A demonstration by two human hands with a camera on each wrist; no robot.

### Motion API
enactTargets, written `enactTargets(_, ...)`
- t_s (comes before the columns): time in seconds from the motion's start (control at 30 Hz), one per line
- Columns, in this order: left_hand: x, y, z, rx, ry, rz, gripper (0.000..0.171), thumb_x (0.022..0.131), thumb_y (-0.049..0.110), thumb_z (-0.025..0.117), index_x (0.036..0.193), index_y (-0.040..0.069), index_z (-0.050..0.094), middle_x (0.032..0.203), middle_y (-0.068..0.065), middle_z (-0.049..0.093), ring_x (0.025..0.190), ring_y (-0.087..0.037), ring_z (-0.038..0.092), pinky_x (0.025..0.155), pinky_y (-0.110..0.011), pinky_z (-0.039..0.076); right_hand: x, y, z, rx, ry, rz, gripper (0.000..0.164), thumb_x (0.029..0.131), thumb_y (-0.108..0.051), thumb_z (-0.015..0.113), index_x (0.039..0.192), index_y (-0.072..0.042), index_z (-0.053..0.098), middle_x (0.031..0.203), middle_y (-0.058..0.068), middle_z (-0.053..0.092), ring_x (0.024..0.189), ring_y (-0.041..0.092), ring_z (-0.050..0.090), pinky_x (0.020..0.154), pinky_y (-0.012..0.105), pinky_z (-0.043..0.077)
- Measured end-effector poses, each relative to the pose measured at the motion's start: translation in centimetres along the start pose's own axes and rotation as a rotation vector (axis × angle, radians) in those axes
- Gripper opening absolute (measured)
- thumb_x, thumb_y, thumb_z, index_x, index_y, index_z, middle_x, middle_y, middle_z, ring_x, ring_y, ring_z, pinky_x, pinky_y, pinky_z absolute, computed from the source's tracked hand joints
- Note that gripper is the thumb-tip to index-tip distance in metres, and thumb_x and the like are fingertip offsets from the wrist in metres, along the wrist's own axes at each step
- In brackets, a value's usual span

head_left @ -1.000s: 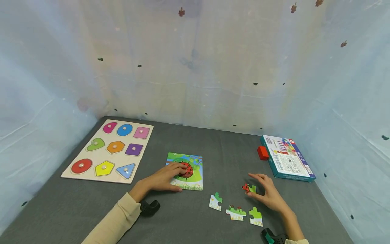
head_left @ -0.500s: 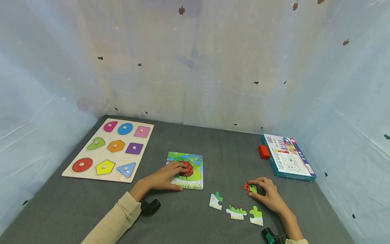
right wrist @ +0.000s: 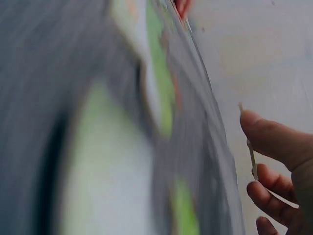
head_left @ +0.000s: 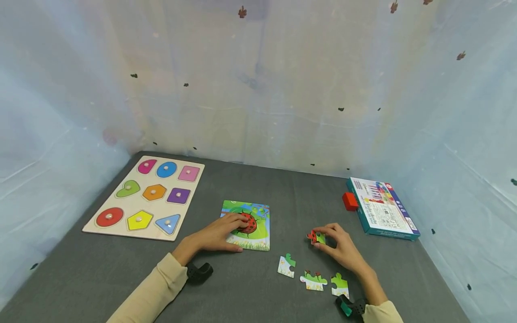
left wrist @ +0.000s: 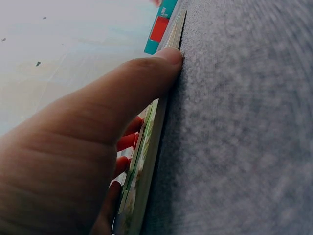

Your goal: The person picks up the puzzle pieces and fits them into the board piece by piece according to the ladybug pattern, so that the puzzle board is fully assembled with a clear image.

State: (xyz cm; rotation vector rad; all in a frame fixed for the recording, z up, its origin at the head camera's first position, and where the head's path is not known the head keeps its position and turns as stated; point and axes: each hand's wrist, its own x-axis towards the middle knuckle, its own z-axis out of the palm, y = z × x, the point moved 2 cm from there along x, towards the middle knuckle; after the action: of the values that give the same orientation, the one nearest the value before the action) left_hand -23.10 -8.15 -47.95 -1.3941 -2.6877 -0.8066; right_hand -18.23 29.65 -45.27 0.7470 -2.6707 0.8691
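My left hand (head_left: pixel 214 235) rests on a square ladybug puzzle board (head_left: pixel 258 242); its fingers lie across the picture and partly cover the ladybug. In the left wrist view the thumb touches the near edge of the board (left wrist: pixel 146 191). My right hand (head_left: pixel 341 249) pinches a red and green puzzle piece (head_left: pixel 312 237) between thumb and fingers, right of the board. Seen edge-on in the right wrist view, that piece (right wrist: pixel 253 164) is held off the table. Below it lie three loose pieces: a white-green one (head_left: pixel 284 268), a wide one (head_left: pixel 314 284) and a green one (head_left: pixel 339 285).
A wooden shape board (head_left: pixel 133 208) with coloured knobbed pieces lies at the left. At the right back, a red block (head_left: pixel 350 201) touches a flat teal-edged box (head_left: pixel 385 208). A pale sheet (head_left: pixel 250 89) hangs behind the dark grey table (head_left: pixel 226 296).
My right hand has closed its fingers on the red and green piece, picked it up and moved it left and away from me. The left hand stays on the board.
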Motion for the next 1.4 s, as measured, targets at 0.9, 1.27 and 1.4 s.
enactTargets(0.9,0.0,0.3,-0.1,-0.006,0.036,0.035,0.067,0.080,0.052,0.067,0.132,0.013,0.050,0.136,0.000,0.045,0.128,-0.019,0.038,0.106,-0.047,0.029,9.2,-8.6,8.3,-0.095,-0.059,-0.133,0.035,0.083,-0.028,0.072,0.114,-0.013,0.065,0.103,0.007,0.055,0.089,0.020,0.048,0.075,0.039,0.030)
enactTargets(1.27,0.0,0.3,-0.2,-0.007,0.048,0.072,0.074,0.081,0.049,0.068,0.140,0.012,0.042,0.138,-0.003,0.044,0.128,-0.021,0.038,0.104,-0.049,0.031,9.9,-8.4,10.0,-0.100,-0.105,-0.108,0.037,0.083,-0.028,0.072,0.115,-0.012,0.065,0.104,0.007,0.054,0.091,0.021,0.046,0.073,0.036,0.029)
enactTargets(1.4,-0.1,0.3,-0.1,0.025,0.033,0.097,0.071,0.083,0.049,0.066,0.138,0.010,0.046,0.140,-0.008,0.041,0.129,-0.025,0.037,0.105,-0.051,0.030,10.0,-8.3,10.3,-0.103,-0.110,-0.098,0.037,0.083,-0.029,0.071,0.116,-0.012,0.065,0.103,0.006,0.053,0.092,0.021,0.045,0.074,0.036,0.030)
